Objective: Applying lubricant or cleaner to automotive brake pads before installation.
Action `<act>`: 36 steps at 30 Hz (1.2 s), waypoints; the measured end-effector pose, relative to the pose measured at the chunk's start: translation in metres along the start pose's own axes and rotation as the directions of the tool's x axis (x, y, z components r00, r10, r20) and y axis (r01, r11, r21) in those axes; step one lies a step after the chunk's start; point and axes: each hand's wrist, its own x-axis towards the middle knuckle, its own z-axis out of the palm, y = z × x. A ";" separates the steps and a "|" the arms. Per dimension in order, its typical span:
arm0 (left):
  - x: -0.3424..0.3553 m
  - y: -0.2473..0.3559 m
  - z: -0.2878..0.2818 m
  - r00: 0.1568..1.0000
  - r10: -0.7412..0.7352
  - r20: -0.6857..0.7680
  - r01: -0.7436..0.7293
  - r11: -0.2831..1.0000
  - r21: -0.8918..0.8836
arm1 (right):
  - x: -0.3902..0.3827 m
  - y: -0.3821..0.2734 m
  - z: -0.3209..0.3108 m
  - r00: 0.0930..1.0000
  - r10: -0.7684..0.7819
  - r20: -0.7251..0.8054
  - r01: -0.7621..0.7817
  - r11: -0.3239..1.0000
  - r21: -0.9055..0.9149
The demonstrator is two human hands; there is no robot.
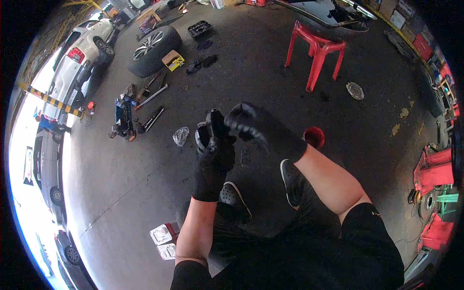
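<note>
**Holding a dark metal part above the workshop floor**

Standing over bare grey concrete floor [145,193], the person has open room to the left and ahead. A red plastic stool [316,50] stands well ahead to the right; a loose tyre [152,50] and scattered hand tools [150,104] lie well ahead to the left. A crumpled clear bag [181,136] lies near the hands on the left, and a red cup [314,137] sits just beside the right wrist.

Left hand [215,164], in a black glove, rises upright from the lower edge, fingers closed around the lower end of the dark metal part [210,129]. Right hand [253,125], also gloved black, reaches in from the right with the forearm slanting up-left; its fingers curl over the top of the part, gripping it.

The part is held between both hands at picture centre, clear of the floor. Its long axis runs roughly up and down in the view; which end faces where cannot be told, as it is blurred.
</note>
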 end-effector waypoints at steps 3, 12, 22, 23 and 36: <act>-0.002 0.000 0.003 0.991 -0.132 -0.025 0.122 0.959 -0.255 | -0.007 0.010 0.015 0.991 -0.081 0.102 0.096 0.984 -0.147; 0.004 0.004 0.003 0.921 -0.381 -0.086 0.364 0.917 -0.164 | 0.017 0.061 0.015 0.989 -0.065 0.130 0.080 0.991 -0.112; 0.009 0.013 0.002 0.950 -0.296 -0.095 0.229 0.875 -0.427 | 0.018 0.068 0.002 0.996 0.023 0.089 -0.049 0.955 0.294; 0.008 0.015 0.001 0.951 -0.293 -0.100 0.225 0.875 -0.428 | 0.016 0.065 0.000 0.995 0.023 0.095 -0.050 0.955 0.293; 0.005 0.016 -0.014 0.951 -0.290 0.104 0.285 0.697 -0.658 | 0.012 0.054 -0.008 0.997 -0.046 0.057 0.016 0.896 0.444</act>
